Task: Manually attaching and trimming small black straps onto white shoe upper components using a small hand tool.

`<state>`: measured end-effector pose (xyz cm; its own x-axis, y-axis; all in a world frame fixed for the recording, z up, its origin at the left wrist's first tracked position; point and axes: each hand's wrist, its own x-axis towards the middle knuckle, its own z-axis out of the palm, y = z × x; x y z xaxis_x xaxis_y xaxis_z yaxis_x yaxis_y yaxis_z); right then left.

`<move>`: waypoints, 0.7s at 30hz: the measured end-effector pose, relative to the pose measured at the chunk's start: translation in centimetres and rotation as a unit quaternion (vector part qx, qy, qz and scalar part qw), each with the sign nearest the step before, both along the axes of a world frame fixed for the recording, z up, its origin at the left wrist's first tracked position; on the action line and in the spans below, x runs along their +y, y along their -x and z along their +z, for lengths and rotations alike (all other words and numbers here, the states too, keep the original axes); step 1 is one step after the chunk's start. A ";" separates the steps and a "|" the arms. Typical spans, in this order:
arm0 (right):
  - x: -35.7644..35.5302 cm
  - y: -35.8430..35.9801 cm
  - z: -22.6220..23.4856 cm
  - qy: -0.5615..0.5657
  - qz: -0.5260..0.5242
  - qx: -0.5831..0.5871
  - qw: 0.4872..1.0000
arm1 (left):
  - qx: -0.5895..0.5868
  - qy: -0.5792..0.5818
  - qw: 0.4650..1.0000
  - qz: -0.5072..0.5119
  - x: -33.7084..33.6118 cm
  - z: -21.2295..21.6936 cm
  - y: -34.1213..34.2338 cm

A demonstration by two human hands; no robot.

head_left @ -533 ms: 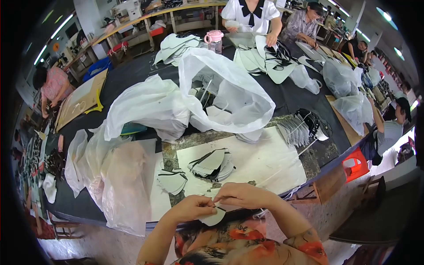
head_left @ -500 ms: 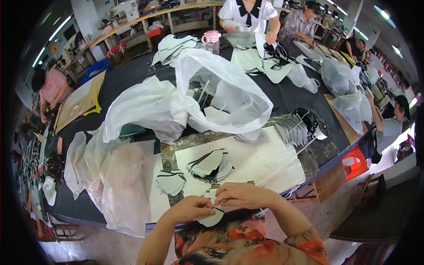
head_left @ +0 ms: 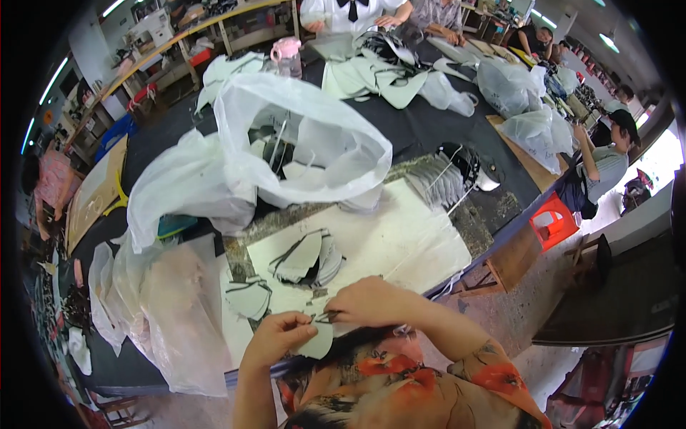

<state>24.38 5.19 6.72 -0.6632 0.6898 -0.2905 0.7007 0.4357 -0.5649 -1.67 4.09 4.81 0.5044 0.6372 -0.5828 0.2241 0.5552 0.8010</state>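
Note:
Over the table's near edge, my left hand [head_left: 277, 339] pinches a small white curved piece [head_left: 316, 344] between thumb and fingers. My right hand [head_left: 370, 302] is closed at the top of that same piece, its fingertips on a narrow dark strip along the edge. Just beyond my hands, a pile of white pieces with black edging [head_left: 304, 259] lies on a pale board [head_left: 407, 250]. A smaller pile of similar pieces [head_left: 248, 299] sits to the left.
A large open plastic bag [head_left: 343, 161] stands behind the board, with another filled bag [head_left: 189, 300] at left. Bundled grey pieces with dark parts [head_left: 437, 182] lie at right. Across the table, a person in white [head_left: 350, 18] stands behind more white pieces [head_left: 357, 77].
The whole view has shifted, moving the scene leftward. My right hand has drawn slightly away from my left, along the piece's edge. The person across has let go of a white piece.

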 end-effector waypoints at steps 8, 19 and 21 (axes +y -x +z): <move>1.7 -2.9 1.3 0.152 -0.032 0.099 0.983 | -0.018 -0.016 0.999 0.022 1.8 1.2 -2.3; 1.5 -1.6 0.7 0.116 -0.061 0.098 0.987 | -0.010 -0.039 0.999 0.036 1.0 0.8 -2.1; 0.8 -1.4 0.7 0.111 -0.061 0.112 0.986 | -0.030 -0.031 0.998 0.055 0.6 0.5 -2.6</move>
